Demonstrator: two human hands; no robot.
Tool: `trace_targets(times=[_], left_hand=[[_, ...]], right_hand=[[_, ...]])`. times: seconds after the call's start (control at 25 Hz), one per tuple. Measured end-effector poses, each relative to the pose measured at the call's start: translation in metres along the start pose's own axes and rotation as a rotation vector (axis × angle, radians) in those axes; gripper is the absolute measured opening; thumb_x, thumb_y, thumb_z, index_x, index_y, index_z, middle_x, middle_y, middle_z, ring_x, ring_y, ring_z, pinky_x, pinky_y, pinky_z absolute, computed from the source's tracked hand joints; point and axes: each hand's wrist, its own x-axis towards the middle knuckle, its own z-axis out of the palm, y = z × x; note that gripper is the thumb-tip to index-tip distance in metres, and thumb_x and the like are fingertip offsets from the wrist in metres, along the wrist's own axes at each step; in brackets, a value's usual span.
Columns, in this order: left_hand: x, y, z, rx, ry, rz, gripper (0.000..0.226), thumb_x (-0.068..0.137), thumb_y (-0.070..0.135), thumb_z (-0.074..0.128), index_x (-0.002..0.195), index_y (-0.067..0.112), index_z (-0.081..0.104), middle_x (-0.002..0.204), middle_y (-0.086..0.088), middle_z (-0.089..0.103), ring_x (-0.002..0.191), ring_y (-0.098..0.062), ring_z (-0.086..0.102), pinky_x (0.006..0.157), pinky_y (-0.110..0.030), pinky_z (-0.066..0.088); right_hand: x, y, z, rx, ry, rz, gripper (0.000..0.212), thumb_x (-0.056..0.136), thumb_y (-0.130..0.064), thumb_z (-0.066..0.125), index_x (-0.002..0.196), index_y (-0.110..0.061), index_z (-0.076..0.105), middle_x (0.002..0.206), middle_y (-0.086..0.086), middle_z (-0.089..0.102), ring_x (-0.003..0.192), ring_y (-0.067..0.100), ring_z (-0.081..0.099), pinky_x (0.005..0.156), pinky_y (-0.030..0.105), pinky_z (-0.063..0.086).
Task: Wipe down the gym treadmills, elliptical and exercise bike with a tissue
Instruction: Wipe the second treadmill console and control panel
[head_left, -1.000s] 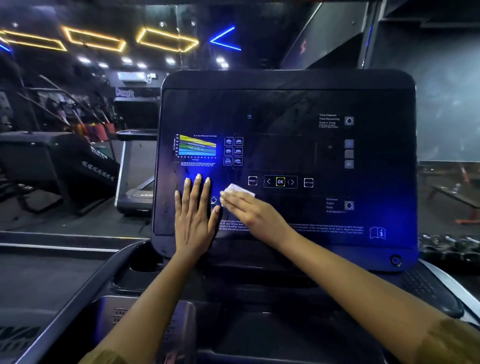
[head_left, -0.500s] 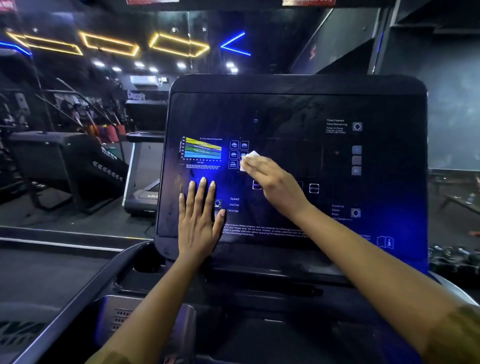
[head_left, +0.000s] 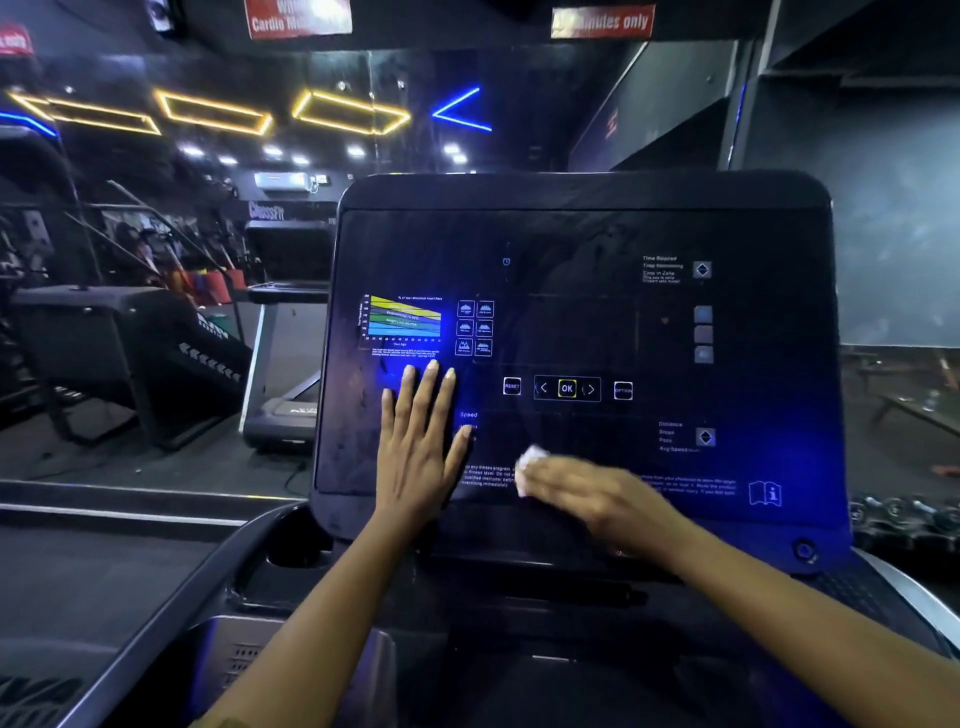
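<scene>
Under the fingertips of the right hand (head_left: 597, 496) a small crumpled white tissue (head_left: 531, 462) is pressed flat against the glossy black treadmill console panel (head_left: 582, 332), low on its face, over the lines of small white printed text. The tissue is pinned between closed fingers and panel rather than pinched; the hand is blurred, so a wiping stroke is judged to be under way. Just beside the tissue, on its far side from the right wrist, the left hand (head_left: 421, 441) is laid flat with fingers spread and nothing held, bracing the panel below the coloured heart-rate chart (head_left: 402, 319). Above the tissue, the row of OK and arrow keys (head_left: 567, 388) is uncovered. For the next move, light pressure is probably called for, and the braced patch and the panel's right side are judged to be left to wipe.
</scene>
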Motion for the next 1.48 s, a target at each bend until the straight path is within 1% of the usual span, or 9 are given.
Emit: trace_targets(times=[0.16, 0.28, 0.44, 0.6, 0.8, 0.96, 1.16, 1.32, 1.48], left_hand=[[0.034, 0.015, 0.008, -0.001, 0.008, -0.022, 0.059, 0.095, 0.04, 0.036, 0.146, 0.011, 0.034, 0.154, -0.007, 0.029, 0.145, -0.025, 0.016, 0.118, -0.043, 0.006], [0.041, 0.02, 0.014, 0.044, -0.012, -0.032, 0.06, 0.096, 0.043, 0.033, 0.147, 0.011, 0.035, 0.155, -0.007, 0.028, 0.145, -0.024, 0.016, 0.118, -0.045, 0.009], [0.04, 0.019, 0.017, 0.085, -0.004, -0.022, 0.06, 0.096, 0.043, 0.032, 0.147, 0.011, 0.035, 0.155, -0.007, 0.027, 0.145, -0.024, 0.016, 0.118, -0.045, 0.009], [0.039, 0.019, 0.017, 0.081, 0.007, -0.019, 0.06, 0.096, 0.042, 0.034, 0.147, 0.012, 0.034, 0.156, -0.006, 0.026, 0.145, -0.025, 0.017, 0.118, -0.044, 0.009], [0.039, 0.021, 0.016, 0.08, 0.019, -0.017, 0.06, 0.095, 0.042, 0.034, 0.146, 0.011, 0.035, 0.155, -0.007, 0.028, 0.145, -0.025, 0.017, 0.117, -0.046, 0.011], [0.038, 0.021, 0.015, 0.075, 0.026, -0.018, 0.059, 0.095, 0.042, 0.034, 0.146, 0.011, 0.035, 0.155, -0.007, 0.029, 0.145, -0.026, 0.017, 0.117, -0.044, 0.01], [0.039, 0.022, 0.014, 0.06, 0.024, -0.023, 0.059, 0.095, 0.041, 0.035, 0.146, 0.011, 0.036, 0.154, -0.006, 0.029, 0.144, -0.025, 0.018, 0.117, -0.045, 0.011], [0.038, 0.022, 0.012, 0.057, 0.016, -0.027, 0.059, 0.095, 0.041, 0.035, 0.146, 0.011, 0.036, 0.155, -0.006, 0.029, 0.144, -0.025, 0.018, 0.117, -0.044, 0.01], [0.039, 0.022, 0.013, 0.064, 0.016, -0.029, 0.059, 0.094, 0.041, 0.035, 0.146, 0.011, 0.036, 0.154, -0.006, 0.029, 0.144, -0.026, 0.019, 0.117, -0.045, 0.011]], right_hand=[[0.064, 0.059, -0.029, -0.039, 0.266, 0.383, 0.044, 0.09, 0.002, 0.028, 0.12, 0.0, 0.06, 0.125, 0.014, 0.06, 0.119, 0.027, 0.055, 0.101, 0.036, 0.044], [0.094, 0.085, -0.029, -0.092, 0.257, 0.548, 0.048, 0.083, 0.002, 0.029, 0.12, 0.002, 0.059, 0.124, 0.016, 0.06, 0.118, 0.031, 0.055, 0.097, 0.041, 0.047], [0.073, 0.049, -0.003, -0.179, 0.151, 0.341, 0.049, 0.082, 0.005, 0.029, 0.122, 0.006, 0.058, 0.128, 0.019, 0.056, 0.123, 0.034, 0.049, 0.113, 0.032, 0.024], [0.026, 0.019, 0.0, -0.232, 0.083, 0.058, 0.053, 0.098, 0.003, 0.012, 0.122, 0.002, 0.059, 0.131, 0.014, 0.055, 0.125, 0.027, 0.049, 0.111, 0.032, 0.027], [0.067, 0.104, -0.041, -0.181, 0.332, 0.346, 0.044, 0.094, 0.004, 0.024, 0.118, 0.005, 0.06, 0.123, 0.019, 0.059, 0.118, 0.032, 0.053, 0.106, 0.035, 0.037], [0.096, 0.15, -0.049, -0.192, 0.344, 0.57, 0.045, 0.085, 0.003, 0.031, 0.12, 0.005, 0.058, 0.122, 0.019, 0.06, 0.116, 0.035, 0.055, 0.105, 0.035, 0.037], [0.055, 0.091, -0.014, -0.169, 0.251, 0.325, 0.052, 0.082, 0.01, 0.028, 0.126, 0.003, 0.055, 0.132, 0.017, 0.054, 0.126, 0.032, 0.047, 0.111, 0.032, 0.028], [0.031, 0.091, -0.028, -0.182, 0.184, 0.09, 0.047, 0.084, 0.008, 0.031, 0.121, 0.001, 0.06, 0.127, 0.014, 0.059, 0.119, 0.025, 0.054, 0.102, 0.03, 0.041], [0.079, 0.16, -0.071, -0.218, 0.433, 0.376, 0.041, 0.083, 0.013, 0.039, 0.116, 0.005, 0.061, 0.121, 0.021, 0.06, 0.114, 0.033, 0.056, 0.105, 0.034, 0.038]])
